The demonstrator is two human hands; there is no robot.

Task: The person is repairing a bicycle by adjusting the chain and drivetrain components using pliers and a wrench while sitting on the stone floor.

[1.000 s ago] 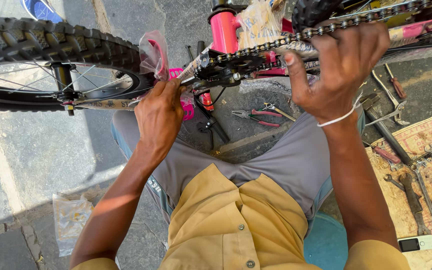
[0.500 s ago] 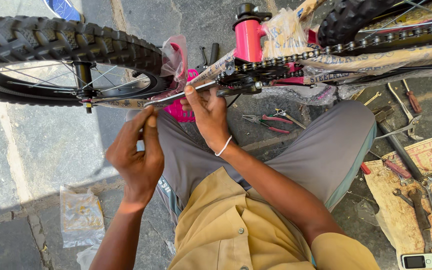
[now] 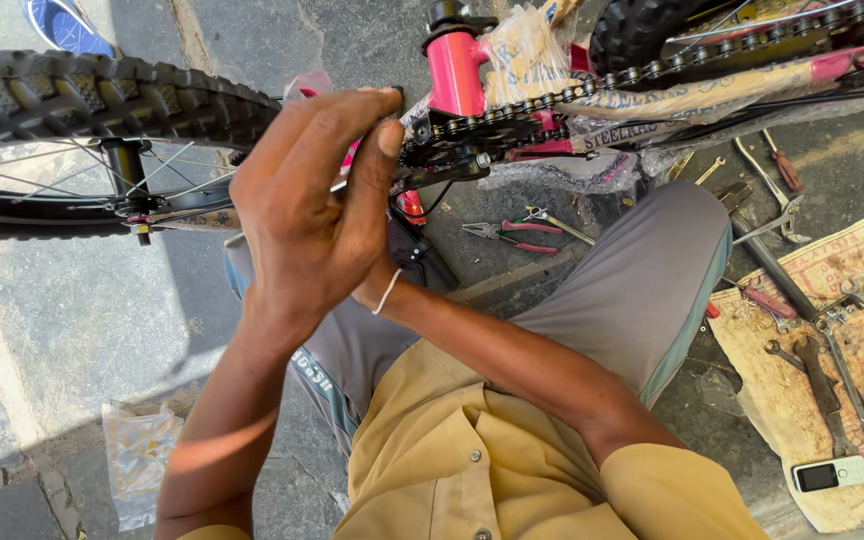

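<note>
A pink bicycle frame [image 3: 453, 68] stands upside down in front of me, with its chain [image 3: 542, 100] running over a small sprocket [image 3: 452, 150]. My left hand [image 3: 307, 210] is raised in front of the sprocket, back toward me, fingers together and fingertips close to the chain. My right hand [image 3: 374, 288] is almost wholly hidden behind the left; only its wrist with a white band shows. What either hand holds is hidden. A knobby black tyre [image 3: 102, 95] with spokes lies to the left.
Red-handled pliers [image 3: 512, 232] lie on the stone floor under the frame. At right a brown sack [image 3: 802, 300] carries several wrenches [image 3: 824, 375] and a small phone [image 3: 829, 473]. A crumpled plastic bag [image 3: 137, 455] lies lower left. A second tyre [image 3: 642, 30] is at the top.
My left hand has risen from below the chain stay to in front of the sprocket, covering my right hand, which earlier moved left off the chain. The view has shifted slightly.
</note>
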